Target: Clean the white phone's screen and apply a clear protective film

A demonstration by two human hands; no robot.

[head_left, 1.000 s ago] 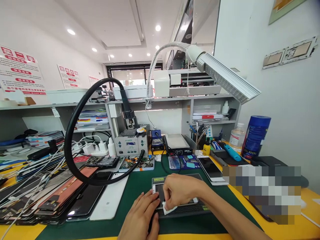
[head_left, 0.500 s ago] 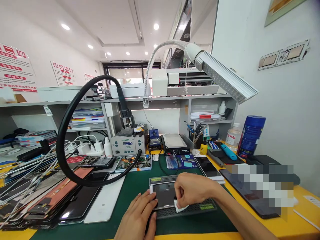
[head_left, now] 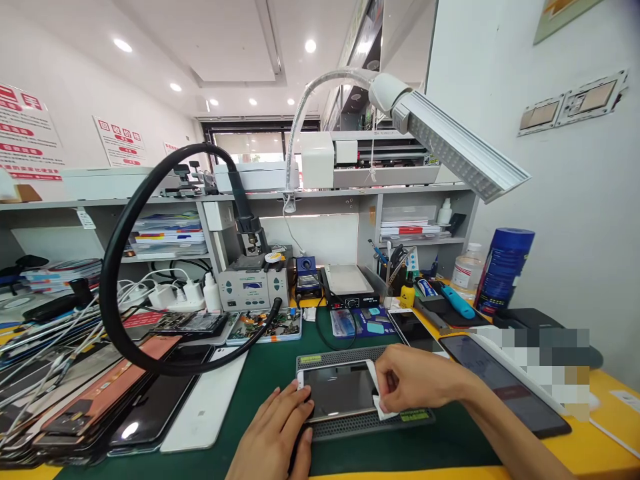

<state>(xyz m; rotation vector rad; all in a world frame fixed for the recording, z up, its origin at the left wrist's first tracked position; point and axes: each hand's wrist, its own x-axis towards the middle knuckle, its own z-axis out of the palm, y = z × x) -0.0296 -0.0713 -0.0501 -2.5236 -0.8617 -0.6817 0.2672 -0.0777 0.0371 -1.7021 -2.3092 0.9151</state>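
Observation:
A white-framed smartphone (head_left: 340, 391) lies screen up on a grey perforated pad (head_left: 345, 430), on a green mat. My left hand (head_left: 280, 427) rests with its fingers stretched out over the phone's left end. At the opposite end, my right hand (head_left: 413, 380) is closed around a small white wipe (head_left: 385, 408) and presses it to the phone's right edge. Part of the wipe is hidden under the fingers. The phone's screen is dark and shows reflections.
Stacked phone screens (head_left: 110, 393) and a white tablet panel (head_left: 205, 407) lie to the left. A black hose (head_left: 107, 267) loops from the hot air station (head_left: 253, 287). On the right are a dark tablet (head_left: 500, 383) and a blue canister (head_left: 505, 267). A lamp (head_left: 460, 143) hangs overhead.
My right hand has slid the wipe rightward along the phone to its right end, uncovering more of the screen. My left hand stays on the left end. The view has shifted slightly.

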